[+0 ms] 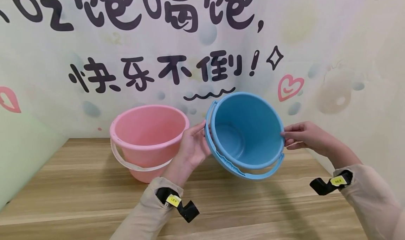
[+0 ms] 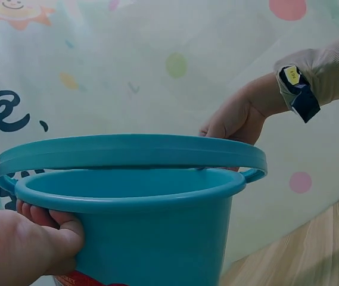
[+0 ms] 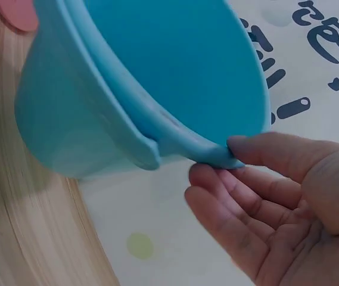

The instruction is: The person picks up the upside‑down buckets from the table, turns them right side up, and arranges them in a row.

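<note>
Both hands hold a blue plastic bucket (image 1: 257,127), its mouth tilted toward the head camera. The left hand (image 1: 193,146) grips its left side at the rim; the left wrist view shows fingers (image 2: 68,229) curled below the rim. At the opposite side, the right hand (image 1: 311,138) pinches the rim between thumb and fingers, clearest in the right wrist view. The bucket's blue carry handle (image 2: 133,149) hangs along the near side of the mouth. Whether the bucket's base touches the table is hidden. Just left of the left hand stands a pink bucket (image 1: 150,155), upright.
Under the buckets is a wood-grain table (image 1: 79,197). The pink bucket's white handle (image 1: 136,166) droops across its front. Close behind rises a printed wall sheet (image 1: 126,43) with large dark characters. Black straps with yellow labels wrap both wrists.
</note>
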Demonstrator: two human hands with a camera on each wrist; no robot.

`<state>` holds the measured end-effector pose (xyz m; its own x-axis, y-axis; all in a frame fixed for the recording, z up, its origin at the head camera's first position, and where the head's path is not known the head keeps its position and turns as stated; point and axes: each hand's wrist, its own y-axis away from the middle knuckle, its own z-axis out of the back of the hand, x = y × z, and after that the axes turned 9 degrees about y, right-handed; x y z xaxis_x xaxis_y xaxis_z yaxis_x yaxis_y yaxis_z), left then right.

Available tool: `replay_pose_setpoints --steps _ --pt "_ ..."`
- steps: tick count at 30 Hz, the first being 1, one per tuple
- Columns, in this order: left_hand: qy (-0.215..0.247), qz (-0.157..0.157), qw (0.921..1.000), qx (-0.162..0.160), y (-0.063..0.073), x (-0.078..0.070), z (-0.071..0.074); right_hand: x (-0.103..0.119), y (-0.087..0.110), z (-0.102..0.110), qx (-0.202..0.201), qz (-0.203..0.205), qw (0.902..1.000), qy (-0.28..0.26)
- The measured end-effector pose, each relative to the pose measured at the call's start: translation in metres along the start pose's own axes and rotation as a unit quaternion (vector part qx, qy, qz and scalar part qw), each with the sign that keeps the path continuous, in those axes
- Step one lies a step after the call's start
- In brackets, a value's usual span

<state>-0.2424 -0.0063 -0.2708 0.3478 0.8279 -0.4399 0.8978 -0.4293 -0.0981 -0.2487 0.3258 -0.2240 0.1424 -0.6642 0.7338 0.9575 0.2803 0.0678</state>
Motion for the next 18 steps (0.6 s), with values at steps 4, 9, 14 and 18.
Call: replay_pose_setpoints --steps 4,9,14,18 --pt "-0.009 0.0 0.9999 0.011 0.0 0.001 0.001 -0.001 0.001 -0.003 -0.027 0.014 0.9995 0.005" --pt "-0.027 -0.004 0.9996 0.002 0.0 0.003 0.003 -0.003 -0.006 -0.006 -0.053 0.012 0.9982 0.026" --pt "-0.011 -0.014 0.9998 -0.008 0.0 0.005 0.002 -0.001 -0.016 -0.007 -0.072 0.012 0.9961 0.05" --pt "0.013 -0.019 0.9995 -0.022 -0.001 0.006 0.003 0.003 -0.024 -0.006 -0.086 0.008 0.9944 0.061"
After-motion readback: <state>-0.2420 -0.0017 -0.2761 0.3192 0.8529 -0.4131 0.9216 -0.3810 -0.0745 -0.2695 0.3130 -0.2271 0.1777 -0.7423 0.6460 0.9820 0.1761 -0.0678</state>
